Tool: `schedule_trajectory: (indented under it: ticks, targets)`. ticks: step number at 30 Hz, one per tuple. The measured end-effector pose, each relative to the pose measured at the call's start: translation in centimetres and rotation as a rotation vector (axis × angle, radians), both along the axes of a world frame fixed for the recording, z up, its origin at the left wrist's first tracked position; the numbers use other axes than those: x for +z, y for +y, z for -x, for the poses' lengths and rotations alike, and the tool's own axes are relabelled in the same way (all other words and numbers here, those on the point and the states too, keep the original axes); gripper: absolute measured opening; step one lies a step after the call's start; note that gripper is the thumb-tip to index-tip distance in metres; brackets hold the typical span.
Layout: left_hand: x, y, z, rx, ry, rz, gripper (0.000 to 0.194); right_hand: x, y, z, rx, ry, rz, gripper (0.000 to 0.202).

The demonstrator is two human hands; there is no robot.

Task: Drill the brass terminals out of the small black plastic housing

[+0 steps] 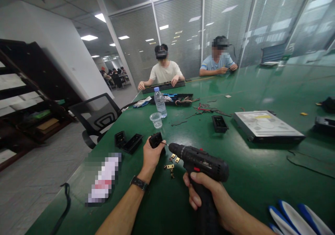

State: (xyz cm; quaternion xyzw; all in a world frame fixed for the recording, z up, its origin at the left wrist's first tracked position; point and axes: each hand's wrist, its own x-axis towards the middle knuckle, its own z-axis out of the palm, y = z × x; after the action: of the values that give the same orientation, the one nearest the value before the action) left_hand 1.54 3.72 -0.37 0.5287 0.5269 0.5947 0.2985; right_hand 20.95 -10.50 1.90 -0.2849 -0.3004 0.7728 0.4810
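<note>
My left hand [153, 154] is closed around a small black plastic housing [156, 139], held just above the green table. Wrapped round the handle of a black cordless drill [205, 161] is my right hand [202, 189]. The drill points left, and its thin bit reaches the housing's right side; whether it sits in a screw I cannot tell. Below the chuck lie several small brass plates [170, 166] and screws [172, 174]. Two more black housings [132, 143] stand left of my left hand, and another black housing [220, 123] lies beyond the drill.
A water bottle [160, 104] and a clear plastic cup [156, 120] stand ahead. To the right lies a metal disc drive [267, 123]; blue-white gloves [295, 217] lie at the lower right. Two people sit across the table, their hands on other parts. An office chair [99, 111] stands left.
</note>
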Motion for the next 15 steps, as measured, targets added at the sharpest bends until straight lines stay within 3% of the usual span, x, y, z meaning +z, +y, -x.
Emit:
schedule_trajectory:
  ticks: [15]
  targets:
    - [-0.31,0.15,0.01,0.015,-0.048,0.009,0.038,0.17,0.13,-0.13,0.007,0.001,0.026,0.026]
